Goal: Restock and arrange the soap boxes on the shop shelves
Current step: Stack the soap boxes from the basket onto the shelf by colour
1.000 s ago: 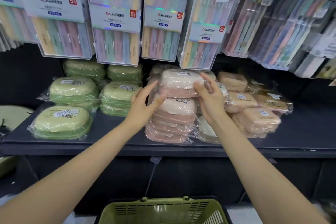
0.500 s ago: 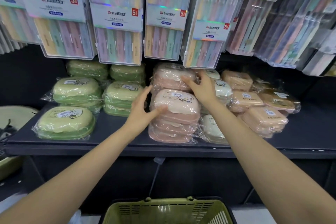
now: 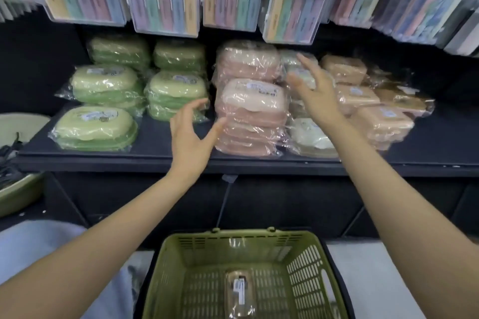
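Observation:
Plastic-wrapped soap boxes fill the dark shelf [image 3: 166, 155]. Green ones [image 3: 96, 127] stand stacked at the left. Two pink stacks sit in the middle, one in front [image 3: 252, 116] and one behind [image 3: 248, 62]. White ones [image 3: 311, 137] and tan ones [image 3: 383, 124] lie to the right. My left hand [image 3: 189, 137] hovers with spread fingers just left of the front pink stack, its thumb close to the wrap. My right hand [image 3: 316, 90] is raised with loose fingers in front of the white boxes and holds nothing. One wrapped box [image 3: 239, 292] lies in the green basket [image 3: 168, 280] below.
Packs of toothbrushes [image 3: 166, 0] hang in a row just above the shelf and overhang the rear stacks. A pale green bowl-like thing [image 3: 15, 189] sits at the far left edge. The basket stands on the floor straight below my arms.
Both hands have let go of the pink boxes and drawn back a little. The top pink box now rests on the rear stack. The view has tilted down, showing the basket's inside.

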